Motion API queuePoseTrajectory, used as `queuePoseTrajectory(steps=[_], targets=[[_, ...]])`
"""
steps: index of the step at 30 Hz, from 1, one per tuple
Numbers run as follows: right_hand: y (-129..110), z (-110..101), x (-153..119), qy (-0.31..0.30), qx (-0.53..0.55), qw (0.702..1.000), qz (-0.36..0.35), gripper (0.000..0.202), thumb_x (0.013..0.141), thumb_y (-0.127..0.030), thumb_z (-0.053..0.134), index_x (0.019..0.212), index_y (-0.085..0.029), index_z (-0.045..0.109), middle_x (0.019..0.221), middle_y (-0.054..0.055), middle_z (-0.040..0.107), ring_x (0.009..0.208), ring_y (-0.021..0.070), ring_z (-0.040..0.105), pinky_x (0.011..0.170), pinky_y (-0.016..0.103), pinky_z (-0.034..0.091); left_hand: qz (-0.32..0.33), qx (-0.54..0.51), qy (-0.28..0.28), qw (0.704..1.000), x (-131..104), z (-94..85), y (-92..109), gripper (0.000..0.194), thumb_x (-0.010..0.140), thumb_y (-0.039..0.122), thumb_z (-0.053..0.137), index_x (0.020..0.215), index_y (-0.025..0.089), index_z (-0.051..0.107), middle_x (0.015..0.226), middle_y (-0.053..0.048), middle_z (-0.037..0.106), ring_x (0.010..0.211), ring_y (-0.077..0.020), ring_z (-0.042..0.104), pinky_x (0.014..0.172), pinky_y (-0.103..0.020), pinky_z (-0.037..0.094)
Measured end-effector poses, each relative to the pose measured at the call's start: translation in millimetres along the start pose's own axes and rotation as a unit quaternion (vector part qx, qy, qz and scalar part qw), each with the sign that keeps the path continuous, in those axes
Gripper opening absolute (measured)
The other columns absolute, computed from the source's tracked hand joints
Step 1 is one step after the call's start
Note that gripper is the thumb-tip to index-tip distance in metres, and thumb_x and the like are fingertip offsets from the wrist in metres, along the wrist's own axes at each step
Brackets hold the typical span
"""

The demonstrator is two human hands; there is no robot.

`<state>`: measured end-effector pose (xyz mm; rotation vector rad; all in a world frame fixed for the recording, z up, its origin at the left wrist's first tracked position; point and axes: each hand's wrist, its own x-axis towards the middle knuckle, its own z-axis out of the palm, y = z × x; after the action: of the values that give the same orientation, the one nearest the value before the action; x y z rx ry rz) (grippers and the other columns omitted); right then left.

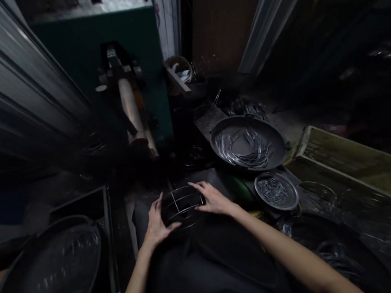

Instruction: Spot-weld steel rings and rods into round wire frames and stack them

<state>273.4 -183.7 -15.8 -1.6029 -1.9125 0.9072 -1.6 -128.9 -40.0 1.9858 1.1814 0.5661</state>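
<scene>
Between my two hands is a curved wire frame (177,201) made of thin metal bars with a crosspiece, above my dark-clothed lap. My left hand (157,223) grips its left end, thumb below and fingers above. At the right end, my right hand (211,198) holds the frame between thumb and fingers. A large round pan (223,130) to the right carries bent wires, and a smaller metal dish (291,192) nearer me holds short metal pieces.
A green machine (65,48) with a pale cylindrical arm (130,106) stands ahead. At the lower left is a large dark basin (65,269). A yellowish crate (360,167) lies on the right, and another dark basin with wires sits at the lower right.
</scene>
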Motion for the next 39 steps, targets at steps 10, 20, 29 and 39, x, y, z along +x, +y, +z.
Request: queuePoseTrajectory(steps=[10, 20, 29, 39], targets=[[174.1, -148.2, 8.6, 0.050, -0.225, 0.879, 0.417, 0.034, 0.083, -0.022, 0.057, 0.112, -0.005, 0.062, 0.110, 0.023, 0.063, 0.104, 0.0290, 0.059, 0.085, 0.034, 0.044, 0.068, 0.086, -0.006, 0.994, 17.2, -10.1, 20.6, 0.049, 0.076, 0.024, 0.054, 0.124, 0.021, 0.043, 0.113, -0.010, 0.055, 0.109, -0.0254, 0.055, 0.096, -0.045, 0.045], [206.0, -144.9, 6.8, 0.030, -0.235, 0.881, 0.409, 0.039, 0.092, -0.029, 0.042, 0.122, -0.005, 0.052, 0.114, 0.024, 0.060, 0.105, 0.0277, 0.059, 0.086, 0.031, 0.041, 0.035, 0.035, -0.012, 0.999, 13.4, -42.8, 46.9, 0.067, 0.076, 0.039, 0.063, 0.137, 0.029, 0.036, 0.133, -0.009, 0.048, 0.122, -0.0274, 0.050, 0.100, -0.044, 0.045], [186.8, -142.7, 3.0, 0.092, -0.184, 0.905, 0.372, 0.030, 0.083, -0.024, 0.053, 0.108, -0.011, 0.063, 0.120, 0.018, 0.060, 0.113, 0.0286, 0.054, 0.093, 0.034, 0.039, 0.066, -0.019, 0.058, 0.996, 15.4, -43.9, 85.6, 0.040, 0.081, 0.034, 0.059, 0.120, 0.027, 0.054, 0.118, -0.006, 0.058, 0.109, -0.0228, 0.058, 0.096, -0.039, 0.048], [52.6, -189.8, 18.3, 0.337, 0.002, 0.901, 0.273, 0.036, 0.091, -0.051, 0.028, 0.083, -0.022, 0.047, 0.072, 0.005, 0.055, 0.056, 0.0176, 0.052, 0.058, 0.033, 0.046, 0.122, -0.149, -0.088, 0.977, 44.8, 1.0, 169.4, 0.040, 0.092, 0.035, 0.041, 0.130, 0.026, 0.048, 0.126, -0.008, 0.056, 0.118, -0.0208, 0.052, 0.103, -0.040, 0.039]])
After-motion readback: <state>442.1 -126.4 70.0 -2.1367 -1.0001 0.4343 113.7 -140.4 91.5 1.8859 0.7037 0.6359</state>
